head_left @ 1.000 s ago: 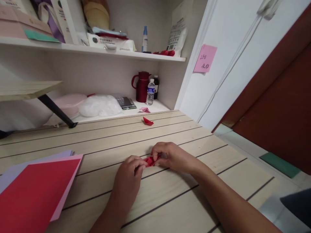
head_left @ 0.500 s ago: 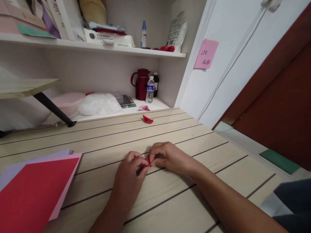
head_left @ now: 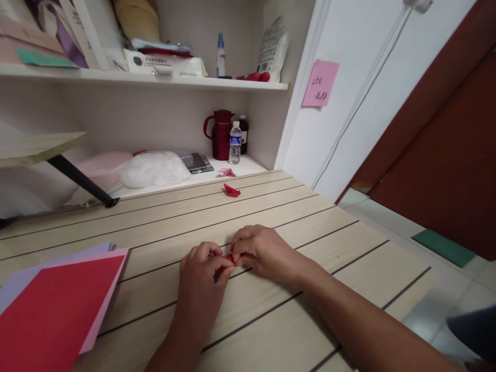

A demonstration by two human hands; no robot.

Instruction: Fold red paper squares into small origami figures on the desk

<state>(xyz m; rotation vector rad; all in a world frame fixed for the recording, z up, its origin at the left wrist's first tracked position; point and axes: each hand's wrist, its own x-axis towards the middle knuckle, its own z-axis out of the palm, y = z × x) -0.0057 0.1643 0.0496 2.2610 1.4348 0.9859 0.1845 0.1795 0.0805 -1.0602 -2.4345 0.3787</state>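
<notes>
Between the fingertips of both hands is a small piece of folded red paper, mostly hidden by the fingers. My left hand pinches its left side, thumb below and index finger above. From the right, my right hand pinches the other side with its fingers bent down. Both hands rest low over the wooden table. Farther back on the table stands a red folded paper boat, apart from the hands.
Sheets of red paper, pink and lilac lie at the left. Behind the table, a shelf holds a dark red jug, a water bottle, a pink folded paper and a white plastic bag. A black table-shelf leg stands at left.
The view has shifted slightly. Both hands stay together at the red paper, and the right fingers have curled a little more over it.
</notes>
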